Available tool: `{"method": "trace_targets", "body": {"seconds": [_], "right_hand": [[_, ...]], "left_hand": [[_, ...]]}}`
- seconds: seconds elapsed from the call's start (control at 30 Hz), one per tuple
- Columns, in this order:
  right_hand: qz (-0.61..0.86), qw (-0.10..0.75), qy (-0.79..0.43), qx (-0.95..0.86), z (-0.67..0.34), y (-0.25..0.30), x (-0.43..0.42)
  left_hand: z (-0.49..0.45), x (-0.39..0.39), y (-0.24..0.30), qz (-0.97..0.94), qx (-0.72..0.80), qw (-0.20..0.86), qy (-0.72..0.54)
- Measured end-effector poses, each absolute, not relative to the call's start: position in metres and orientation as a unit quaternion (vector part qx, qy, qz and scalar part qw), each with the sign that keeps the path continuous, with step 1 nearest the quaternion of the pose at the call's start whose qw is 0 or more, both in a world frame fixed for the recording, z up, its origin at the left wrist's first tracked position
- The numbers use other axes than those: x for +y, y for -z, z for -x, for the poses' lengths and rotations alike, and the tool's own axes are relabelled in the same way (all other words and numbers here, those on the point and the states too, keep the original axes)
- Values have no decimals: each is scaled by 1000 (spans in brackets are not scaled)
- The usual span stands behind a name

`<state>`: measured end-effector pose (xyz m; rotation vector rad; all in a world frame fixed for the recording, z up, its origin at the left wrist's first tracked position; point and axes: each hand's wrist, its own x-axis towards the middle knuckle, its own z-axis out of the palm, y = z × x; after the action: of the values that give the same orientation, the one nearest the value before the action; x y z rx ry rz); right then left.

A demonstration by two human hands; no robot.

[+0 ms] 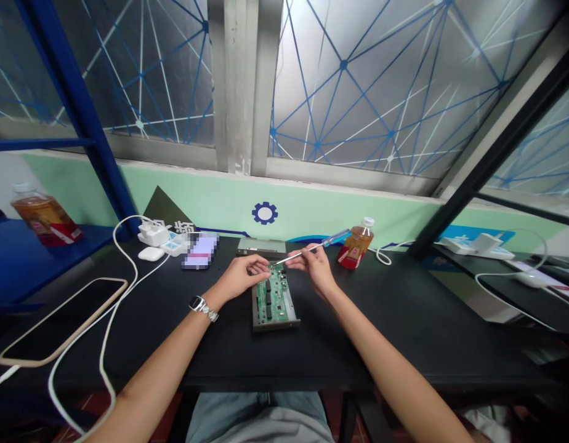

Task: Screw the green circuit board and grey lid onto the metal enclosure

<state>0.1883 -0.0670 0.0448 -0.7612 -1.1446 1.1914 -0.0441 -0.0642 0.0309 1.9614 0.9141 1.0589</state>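
Middle of the black tabletop [358, 335], there's a green circuit board [279, 296] in an open metal casing [275, 327], a long rectangle with its long axis running away from the person. The right hand [318, 266] has its fingers pinched around a screwdriver [334, 239]: slim metal shaft, see-through bluish handle, tip aimed left and down at the board's far end. Can't tell if it's touching. Left hand [242, 275] has fingers half curled over the far-left corner; can't tell if they're gripping anything. The plastic bottle [356, 245] has a red label, lettering too small to read.
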Motion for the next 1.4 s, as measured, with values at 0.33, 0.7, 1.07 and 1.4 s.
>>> {"method": "trace_targets", "body": {"seconds": [0.33,0.7,1.07,1.4], "right_hand": [[328,629,-517,-478,-175,-40,-72],[324,639,-524,-460,-175,-39,-73],[334,641,-509,-468,-175,-39,-73],[317,634,-483,-514,-174,-38,-73]], "left_hand": [[42,-67,-36,-761,375,314,-427],[40,-64,-30,-753,366,337,-430],[40,-66,-32,-773,382,298,-410],[40,-68,-33,-779,394,288,-395]]}}
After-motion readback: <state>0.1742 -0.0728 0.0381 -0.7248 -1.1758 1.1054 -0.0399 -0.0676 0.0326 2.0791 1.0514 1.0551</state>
